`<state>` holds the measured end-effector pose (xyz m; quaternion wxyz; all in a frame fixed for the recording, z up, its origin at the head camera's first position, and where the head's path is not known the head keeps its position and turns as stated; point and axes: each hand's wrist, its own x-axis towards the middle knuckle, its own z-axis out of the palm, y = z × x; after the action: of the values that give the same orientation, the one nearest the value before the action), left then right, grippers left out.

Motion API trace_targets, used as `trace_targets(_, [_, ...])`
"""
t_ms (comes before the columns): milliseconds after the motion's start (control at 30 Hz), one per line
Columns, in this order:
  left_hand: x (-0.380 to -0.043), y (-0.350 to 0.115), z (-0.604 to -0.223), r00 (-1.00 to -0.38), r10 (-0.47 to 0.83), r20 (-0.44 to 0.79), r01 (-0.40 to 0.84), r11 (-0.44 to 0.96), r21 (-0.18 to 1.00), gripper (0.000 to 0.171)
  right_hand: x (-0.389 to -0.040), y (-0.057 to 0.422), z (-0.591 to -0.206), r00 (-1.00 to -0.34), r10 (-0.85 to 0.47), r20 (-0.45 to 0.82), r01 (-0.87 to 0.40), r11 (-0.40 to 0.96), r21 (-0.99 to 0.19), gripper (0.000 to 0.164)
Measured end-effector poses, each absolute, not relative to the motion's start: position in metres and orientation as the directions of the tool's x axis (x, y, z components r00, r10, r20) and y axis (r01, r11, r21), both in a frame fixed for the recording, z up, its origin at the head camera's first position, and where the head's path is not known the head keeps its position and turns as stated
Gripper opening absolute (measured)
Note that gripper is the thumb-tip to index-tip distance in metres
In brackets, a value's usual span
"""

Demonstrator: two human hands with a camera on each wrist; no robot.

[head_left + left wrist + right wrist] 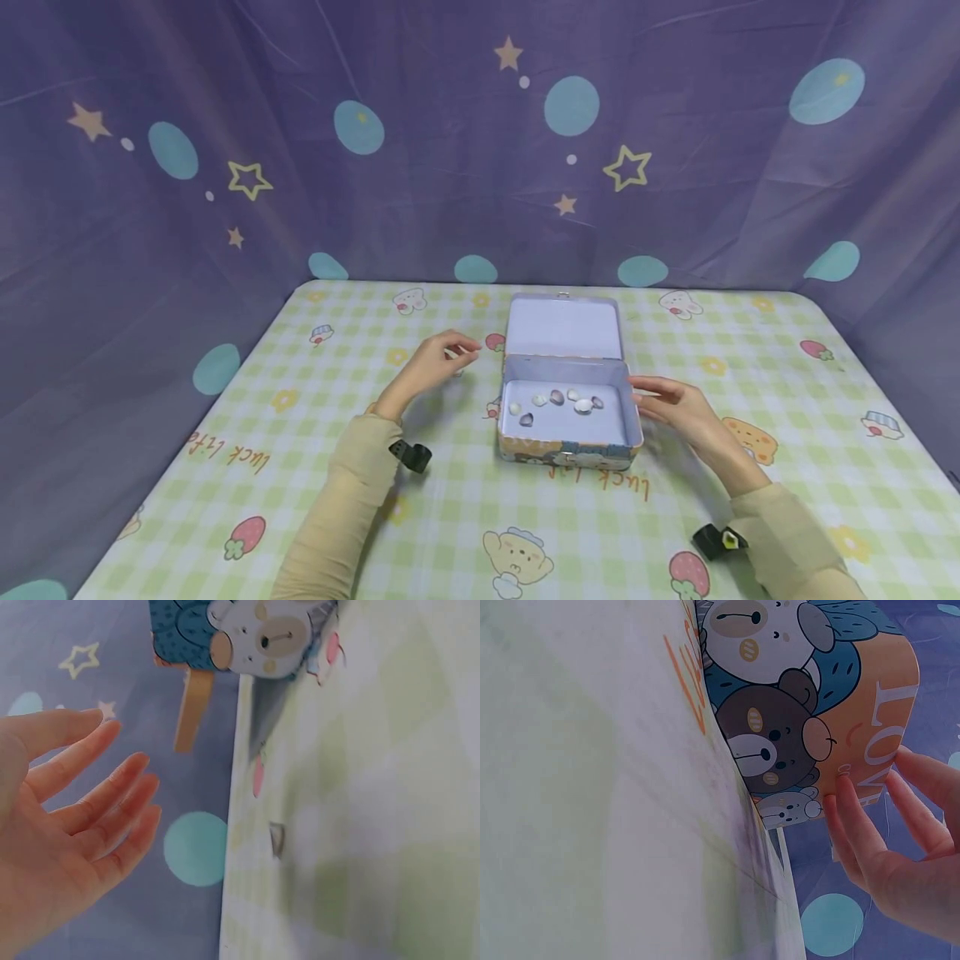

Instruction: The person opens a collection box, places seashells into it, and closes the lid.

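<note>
A hinged tin box point(567, 454) with cartoon bears on its sides stands with its lid point(564, 327) raised. Several small shells point(557, 397) lie spread over its pale floor. My right hand point(684, 415) touches the box's right wall, fingers fairly straight; in the right wrist view the fingertips point(844, 784) rest on the printed side near the rim. Left of the box, my left hand point(438, 362) hovers above the cloth with loosely bent fingers and holds nothing. Below it, a small shell-like piece point(277, 840) lies on the table, mostly covered by the hand in the head view.
A green-and-white checked cloth point(315, 483) with cartoon prints covers the table. Behind and beside the table hangs a purple curtain point(450, 183) with stars and blue ovals. Each wrist wears a black camera strap point(411, 456).
</note>
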<state>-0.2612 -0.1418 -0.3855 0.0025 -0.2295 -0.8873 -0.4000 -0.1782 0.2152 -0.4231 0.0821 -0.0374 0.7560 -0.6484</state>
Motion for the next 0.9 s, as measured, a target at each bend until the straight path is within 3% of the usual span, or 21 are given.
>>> trace_targets(900, [-0.277, -0.162, -0.409, -0.908, 0.42, 0.005, 0.311, 0.664, 0.68, 0.024, -0.178, 0.215, -0.423, -0.984, -0.164, -0.071, 0.05, 0.129, -0.99, 0.055])
